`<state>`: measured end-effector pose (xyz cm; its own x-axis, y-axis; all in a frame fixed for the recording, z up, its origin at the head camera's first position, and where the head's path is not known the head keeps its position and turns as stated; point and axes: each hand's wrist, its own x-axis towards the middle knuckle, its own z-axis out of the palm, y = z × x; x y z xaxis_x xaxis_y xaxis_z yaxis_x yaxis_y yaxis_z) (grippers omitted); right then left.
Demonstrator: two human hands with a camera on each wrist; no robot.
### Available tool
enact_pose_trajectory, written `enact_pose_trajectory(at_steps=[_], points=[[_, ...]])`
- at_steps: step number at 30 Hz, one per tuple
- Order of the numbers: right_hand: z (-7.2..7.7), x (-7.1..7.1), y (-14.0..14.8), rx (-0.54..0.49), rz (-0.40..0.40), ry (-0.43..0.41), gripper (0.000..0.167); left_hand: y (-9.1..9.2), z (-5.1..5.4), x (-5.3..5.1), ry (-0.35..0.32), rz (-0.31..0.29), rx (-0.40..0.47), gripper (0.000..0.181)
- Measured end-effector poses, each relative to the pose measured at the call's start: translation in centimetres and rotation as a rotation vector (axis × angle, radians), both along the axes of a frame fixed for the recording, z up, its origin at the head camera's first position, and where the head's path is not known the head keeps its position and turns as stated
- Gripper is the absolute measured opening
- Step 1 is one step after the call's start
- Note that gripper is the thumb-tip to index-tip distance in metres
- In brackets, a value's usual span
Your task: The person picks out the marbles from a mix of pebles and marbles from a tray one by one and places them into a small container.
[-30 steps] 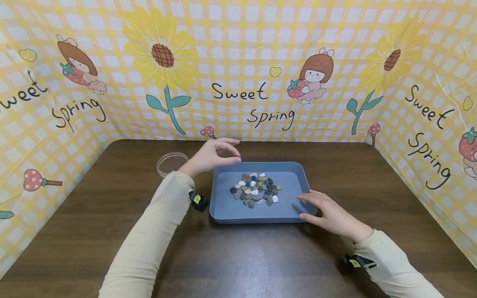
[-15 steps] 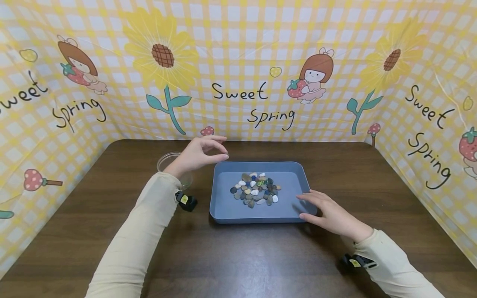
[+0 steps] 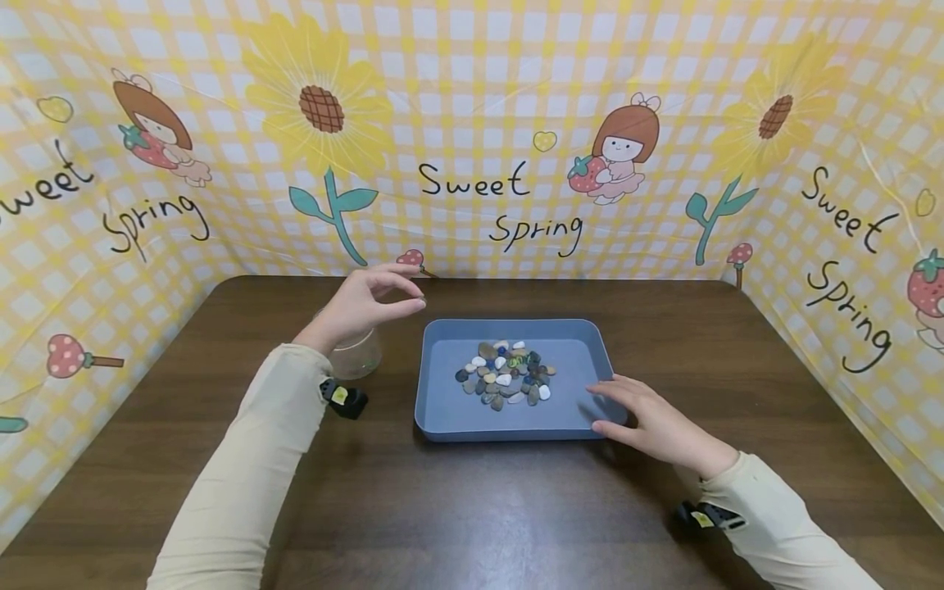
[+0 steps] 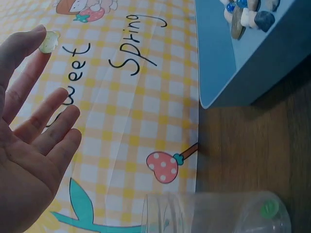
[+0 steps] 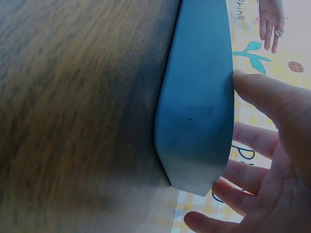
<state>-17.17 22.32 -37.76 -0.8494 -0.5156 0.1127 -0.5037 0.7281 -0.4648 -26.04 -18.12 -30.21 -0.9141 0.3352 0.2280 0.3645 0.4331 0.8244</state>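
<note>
Between thumb and index finger my left hand pinches a small clear, greenish glass piece, plainest in the left wrist view as a round bead. That hand is raised above and in front of a clear jar, which has a green piece inside at its bottom. The blue tray holds a cluster of mixed stones, white, grey, tan and blue. At the tray's right edge rests my right hand, fingers loosely spread over the rim and thumb touching the near corner.
The wooden table carries the tray at its middle and the jar to the left of it. Behind and at both sides hangs a yellow checked cloth with printed flowers and words.
My left hand has moved left, from the tray's back left corner to over the jar, with the small piece still pinched. My right hand and the tray have stayed in place.
</note>
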Motion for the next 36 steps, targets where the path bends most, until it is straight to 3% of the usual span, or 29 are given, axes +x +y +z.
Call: enact_pose_trajectory(at_steps=[9, 23, 28, 36], points=[[-0.1, 0.0, 0.0, 0.002, -0.004, -0.001, 0.049, -1.9, -0.1, 0.2, 0.030, 0.059, -0.051, 0.024], [-0.1, 0.0, 0.1, -0.001, 0.008, 0.025, 0.048, -5.2, -0.7, 0.7, -0.002, 0.164, -0.114, 0.032], [-0.3, -0.1, 0.2, -0.004, 0.011, 0.034, 0.047, -6.2, -1.4, 0.8, -0.009, 0.172, -0.138, 0.036], [-0.1, -0.1, 0.1, -0.006, 0.003, 0.015, 0.047, -7.0, -2.8, 0.8, -0.021, 0.238, -0.135, 0.041]])
